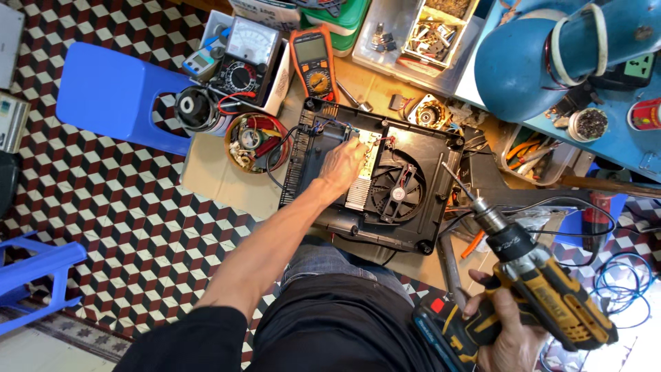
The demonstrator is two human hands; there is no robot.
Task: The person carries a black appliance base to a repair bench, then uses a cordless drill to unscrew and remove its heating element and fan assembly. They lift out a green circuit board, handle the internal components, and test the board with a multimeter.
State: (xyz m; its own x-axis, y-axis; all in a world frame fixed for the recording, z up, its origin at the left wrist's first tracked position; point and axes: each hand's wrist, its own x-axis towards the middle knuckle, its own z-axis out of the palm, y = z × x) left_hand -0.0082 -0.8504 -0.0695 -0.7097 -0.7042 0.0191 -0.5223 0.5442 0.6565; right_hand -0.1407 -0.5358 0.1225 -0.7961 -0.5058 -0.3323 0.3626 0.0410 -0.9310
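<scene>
The opened black appliance housing (385, 182) lay bottom-up on the cardboard (220, 179) in front of my knees, its cover already off, so the round fan (398, 193), the finned heat sink (361, 193) and the circuit board (368, 145) were all exposed. My left hand (342, 165) rested on that board, fingers curled down among the wires at its upper edge; whether they pinched anything I could not tell. My right hand (509, 331) was wrapped tight round the grip of the yellow-and-black cordless drill (544, 282), its long bit (458, 180) pointing toward the housing's right side but not touching a screw. By my judgement the opening-up was done and the work inside was only partway. Beyond the housing sat an orange multimeter (314, 62), an analogue meter (248, 58), a copper coil (251, 141), a parts tray (420, 38) and a blue stool (117, 93).
</scene>
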